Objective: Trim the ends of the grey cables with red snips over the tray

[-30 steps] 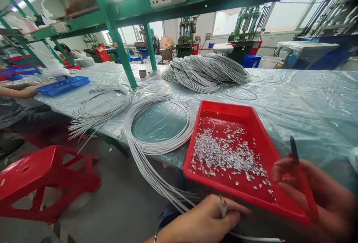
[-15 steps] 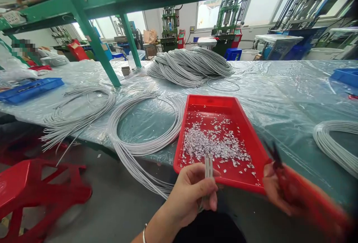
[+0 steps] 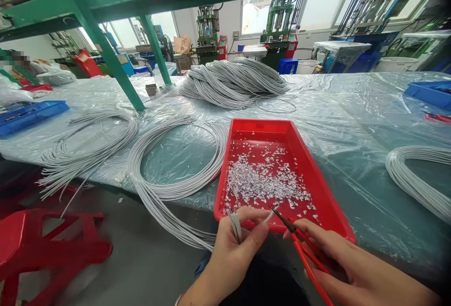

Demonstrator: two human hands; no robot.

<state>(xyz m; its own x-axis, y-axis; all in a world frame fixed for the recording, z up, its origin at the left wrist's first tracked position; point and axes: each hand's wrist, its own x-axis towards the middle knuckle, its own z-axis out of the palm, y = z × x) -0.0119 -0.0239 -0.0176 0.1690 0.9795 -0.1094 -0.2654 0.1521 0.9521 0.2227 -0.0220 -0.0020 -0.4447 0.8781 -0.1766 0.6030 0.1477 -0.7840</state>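
My left hand [image 3: 230,254] is closed around several thin grey cables [image 3: 235,226], low in front of the tray. One cable end [image 3: 269,215] sticks out separately between its thumb and forefinger. My right hand [image 3: 341,261] grips red-handled scissors [image 3: 299,244], whose dark, narrow blades point left and meet the tip of that single end. Whether the blades touch it, I cannot tell. Just beyond both hands, a red tray [image 3: 326,193] holds many small silvery scraps [image 3: 253,179].
Coiled grey cables [image 3: 136,155] hang partly over the table edge on the left, beside another coil [image 3: 125,139]. A large cable heap [image 3: 232,82] lies behind the tray. More coiled cable [image 3: 405,169] is at right. A red stool [image 3: 52,245] stands lower left; a green post [image 3: 102,47] rises at left.
My right hand has come left with the scissors to my left hand. One cable end is now split from the bunch in my left fingers. The view has shifted slightly right.
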